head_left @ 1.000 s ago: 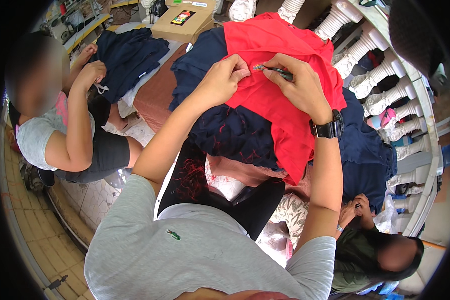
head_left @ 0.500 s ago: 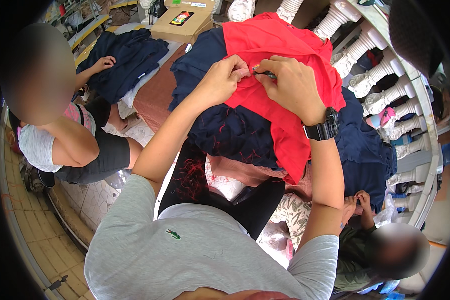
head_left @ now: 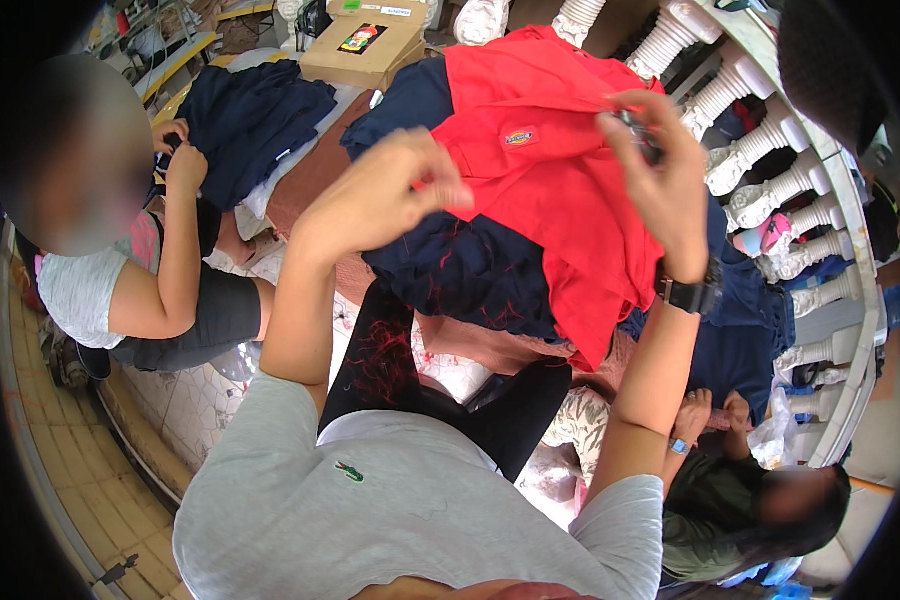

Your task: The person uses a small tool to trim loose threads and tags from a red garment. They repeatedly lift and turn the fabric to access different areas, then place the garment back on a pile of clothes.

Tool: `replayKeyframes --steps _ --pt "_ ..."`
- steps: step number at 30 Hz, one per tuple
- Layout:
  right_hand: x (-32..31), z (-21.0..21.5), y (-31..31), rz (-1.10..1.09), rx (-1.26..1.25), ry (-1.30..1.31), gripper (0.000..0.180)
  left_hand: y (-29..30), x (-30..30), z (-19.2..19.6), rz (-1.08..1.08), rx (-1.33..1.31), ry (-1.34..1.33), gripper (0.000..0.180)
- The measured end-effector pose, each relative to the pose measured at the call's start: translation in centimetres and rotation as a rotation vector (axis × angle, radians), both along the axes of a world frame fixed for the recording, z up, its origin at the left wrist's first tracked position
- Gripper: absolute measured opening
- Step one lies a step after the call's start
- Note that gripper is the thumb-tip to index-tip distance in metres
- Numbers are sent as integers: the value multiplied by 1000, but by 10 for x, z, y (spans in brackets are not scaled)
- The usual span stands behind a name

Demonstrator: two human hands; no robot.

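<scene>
- Head view: the left hand [head_left: 378,192] is blurred over the left edge of the red garment [head_left: 595,215], its fingers bent and loosely parted; I cannot tell whether it pinches anything.
- The right hand [head_left: 667,178] is over the garment's right side, thumb and fingers curled around a small dark tool [head_left: 638,132], whose details are blurred.
- Between the 2 hands, the red garment lies spread, creased, with 1 small colourful patch [head_left: 518,137] facing up.
- Beneath it is navy cloth [head_left: 460,275], strewn with red threads; more threads cling to the wearer's black trousers [head_left: 380,365].
- A black watch [head_left: 692,296] circles the right wrist.
- Beyond, a cardboard box [head_left: 362,55] sits near the navy cloth's far left corner.
- On the left, 1 co-worker [head_left: 150,290] sits beside a dark garment [head_left: 255,115]; at lower right, another [head_left: 715,515] has both hands together.
- White balusters [head_left: 765,160] line the right side.
</scene>
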State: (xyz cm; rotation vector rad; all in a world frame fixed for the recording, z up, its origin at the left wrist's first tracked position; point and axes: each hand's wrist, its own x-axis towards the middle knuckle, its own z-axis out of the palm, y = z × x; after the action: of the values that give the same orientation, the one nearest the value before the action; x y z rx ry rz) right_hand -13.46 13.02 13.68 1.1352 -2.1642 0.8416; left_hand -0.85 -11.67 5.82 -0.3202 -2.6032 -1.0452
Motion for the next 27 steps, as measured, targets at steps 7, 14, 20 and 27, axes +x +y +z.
replayKeyframes --steps 7,14,20,27 --pt "-30 -34 21 -368 25 121 49 0 -54 -29 361 49 470 30" --pt "-20 -67 87 -328 87 27 22 6 25 -12 380 530 933 24" --pt "70 -59 145 33 -247 -482 15 -24 86 -45 100 606 520 23" --pt "79 -30 116 202 129 -808 26 -44 87 -79 -36 691 -150 49"
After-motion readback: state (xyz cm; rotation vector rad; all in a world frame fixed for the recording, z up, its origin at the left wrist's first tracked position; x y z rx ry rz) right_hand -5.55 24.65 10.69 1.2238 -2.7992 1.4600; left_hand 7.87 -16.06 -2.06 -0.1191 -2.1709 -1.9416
